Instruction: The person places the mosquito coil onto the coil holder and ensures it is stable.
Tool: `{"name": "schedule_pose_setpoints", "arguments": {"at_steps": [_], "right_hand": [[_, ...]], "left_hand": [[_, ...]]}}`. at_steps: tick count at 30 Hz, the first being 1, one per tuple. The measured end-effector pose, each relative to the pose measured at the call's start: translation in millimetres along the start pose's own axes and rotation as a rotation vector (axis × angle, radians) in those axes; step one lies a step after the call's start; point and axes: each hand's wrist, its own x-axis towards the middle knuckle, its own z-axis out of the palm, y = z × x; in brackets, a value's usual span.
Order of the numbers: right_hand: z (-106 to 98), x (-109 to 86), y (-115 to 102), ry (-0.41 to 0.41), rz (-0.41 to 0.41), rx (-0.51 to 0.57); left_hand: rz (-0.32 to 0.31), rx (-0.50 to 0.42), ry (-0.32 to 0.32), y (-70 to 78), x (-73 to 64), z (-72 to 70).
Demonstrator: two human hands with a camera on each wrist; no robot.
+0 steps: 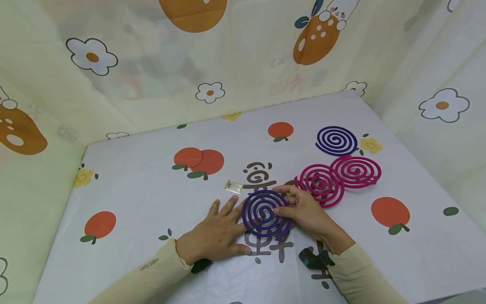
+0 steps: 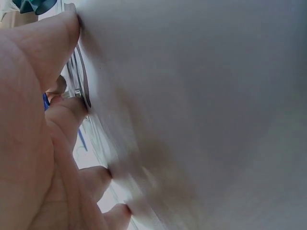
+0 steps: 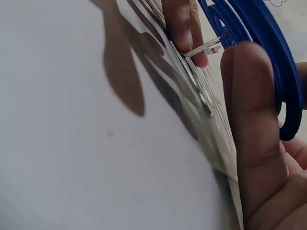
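My right hand (image 1: 303,211) pinches a dark blue mosquito coil (image 1: 253,228), thumb near its centre, and holds it tilted above the cloth. Under the coil, a thin metal coil stand (image 3: 196,86) lies on the cloth with its prong raised to the coil's middle, as the right wrist view shows. My left hand (image 1: 218,232) rests on the cloth with fingers spread. Left fingertips (image 3: 180,40) press the stand's base; the coil hides them in the head view. A second metal stand (image 1: 233,187) lies just beyond the left fingers.
Two pink coils (image 1: 322,202) (image 1: 356,184) overlap to the right of my right hand. Another dark blue coil (image 1: 336,153) lies behind them. A white printed cloth (image 1: 136,194) covers the table, and patterned curtains (image 1: 243,55) rise at the back and sides.
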Motion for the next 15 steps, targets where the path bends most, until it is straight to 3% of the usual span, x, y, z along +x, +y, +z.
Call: {"name": "schedule_pose_setpoints", "arguments": {"at_steps": [5,15], "right_hand": [[1.3,1.5,-0.9,0.051,0.017,-0.043],[2.1,-0.4,-0.7,0.039,-0.012,-0.097]], "left_hand": [[-0.003,-0.001,-0.004,0.2,-0.1,0.2],[0.003,0.004,-0.018,1.6,1.2,-0.9]]}}
